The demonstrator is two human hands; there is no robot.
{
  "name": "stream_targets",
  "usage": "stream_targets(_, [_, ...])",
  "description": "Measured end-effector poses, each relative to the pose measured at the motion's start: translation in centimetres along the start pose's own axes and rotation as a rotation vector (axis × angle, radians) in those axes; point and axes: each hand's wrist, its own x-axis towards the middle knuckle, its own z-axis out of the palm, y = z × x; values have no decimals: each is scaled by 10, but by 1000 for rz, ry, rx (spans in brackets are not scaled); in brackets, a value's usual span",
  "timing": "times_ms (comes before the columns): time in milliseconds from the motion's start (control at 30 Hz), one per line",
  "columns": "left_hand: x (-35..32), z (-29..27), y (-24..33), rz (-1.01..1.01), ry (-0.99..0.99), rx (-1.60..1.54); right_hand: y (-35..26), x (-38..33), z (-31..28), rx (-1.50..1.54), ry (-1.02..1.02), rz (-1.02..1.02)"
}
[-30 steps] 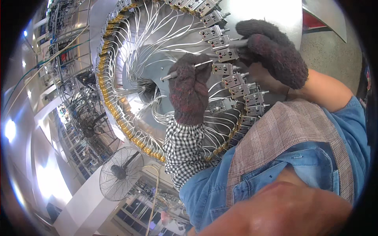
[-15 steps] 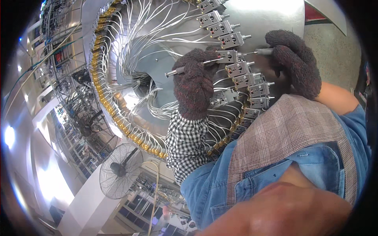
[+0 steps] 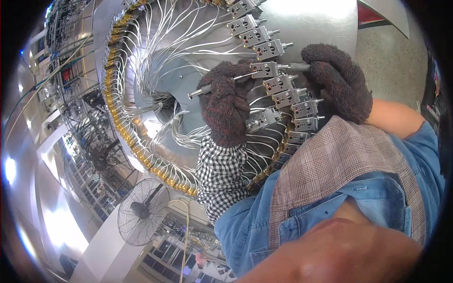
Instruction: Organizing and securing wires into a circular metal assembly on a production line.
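Polished steel fills the upper middle of the frame: a big round machine plate (image 3: pixel 302 28) with a ring of brass fittings (image 3: pixel 123 127) curving down its left edge and bundles of thin white wires (image 3: pixel 179 42) fanning across its face. A row of small grey metal blocks (image 3: pixel 278 85) runs diagonally from the top centre down toward the middle right. Behind, in the lower left of the frame, a factory floor stretches away, with a round pedestal fan (image 3: pixel 141 211) standing on it and more machinery in the upper left. A patch of speckled floor (image 3: pixel 391 61) shows at the upper right.

The left hand (image 3: pixel 226 106), in a dark knitted glove with a checked sleeve (image 3: pixel 222 179) below it, sits at the centre of the frame, fingers curled closed around a thin metal tool (image 3: pixel 200 90) whose handle end sticks out to the left. The tool's shaft points right, toward one of the blocks. The right hand (image 3: pixel 337 80), gloved the same, is at the upper right just beside the row; its fingers are bent and seem to pinch a small rod (image 3: pixel 295 67) poking from a block, though the glove hides the exact grip. The forearm below it is bare.
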Motion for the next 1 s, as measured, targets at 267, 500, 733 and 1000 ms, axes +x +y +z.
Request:
stream_targets(267, [2, -6, -1, 18, 33, 24, -7, 0, 1, 219, -4, 289])
stream_targets(500, [6, 0, 3, -33, 23, 55, -15, 9, 11, 418, 266, 362])
stream_targets(733, [6, 3, 2, -40, 66, 48, -15, 5, -3, 260, -85, 462])
stream_targets(1000, [5, 3, 3, -17, 100, 238, -1, 0, 1, 97, 22, 76])
